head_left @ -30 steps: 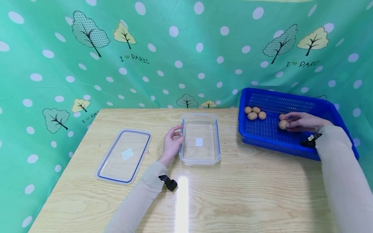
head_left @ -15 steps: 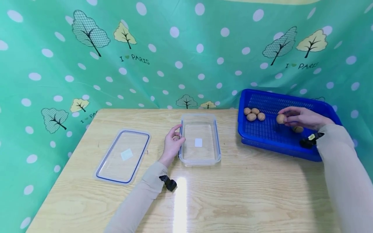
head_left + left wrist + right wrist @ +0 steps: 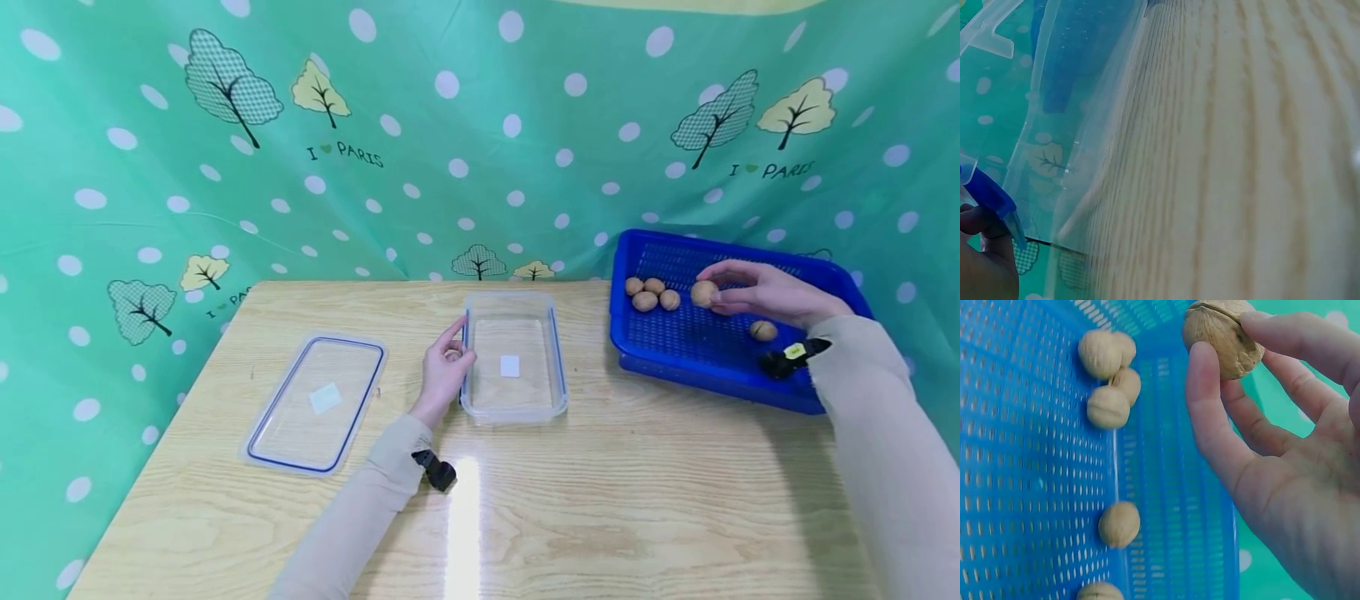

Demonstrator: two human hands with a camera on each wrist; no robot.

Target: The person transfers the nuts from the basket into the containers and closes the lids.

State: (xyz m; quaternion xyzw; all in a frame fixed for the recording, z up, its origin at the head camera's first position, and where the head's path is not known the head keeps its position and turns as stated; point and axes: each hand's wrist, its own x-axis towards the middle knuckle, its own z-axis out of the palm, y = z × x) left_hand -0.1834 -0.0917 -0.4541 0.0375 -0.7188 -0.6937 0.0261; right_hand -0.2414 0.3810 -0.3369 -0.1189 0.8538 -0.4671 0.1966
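In the head view, a clear rectangular food container [image 3: 517, 415] with blue-edged sides stands open-topped on the table. My left hand [image 3: 442, 367] holds its left side, thumb and forefinger at the edge. The left wrist view shows fingers curled by a blue side flap [image 3: 991, 195]. Over the blue basket [image 3: 720, 382], my right hand [image 3: 772, 292] pinches a walnut [image 3: 703, 293] between thumb and fingertips, raised above the floor of the basket. Several walnuts [image 3: 1108, 407] cluster at one end of the basket. Another walnut [image 3: 763, 331] lies below the right wrist, and one [image 3: 1119, 524] is partly hidden behind the hand.
The container's clear lid [image 3: 318, 404], with a blue seal, lies flat on the wooden table [image 3: 585, 508] left of the left hand. A green patterned cloth [image 3: 420, 150] hangs behind the table's back edge. The basket stands at the back right.
My right hand has lifted the walnut from the basket floor and moved it left and slightly away, uncovering another walnut beneath the wrist. The left hand stays at the container.
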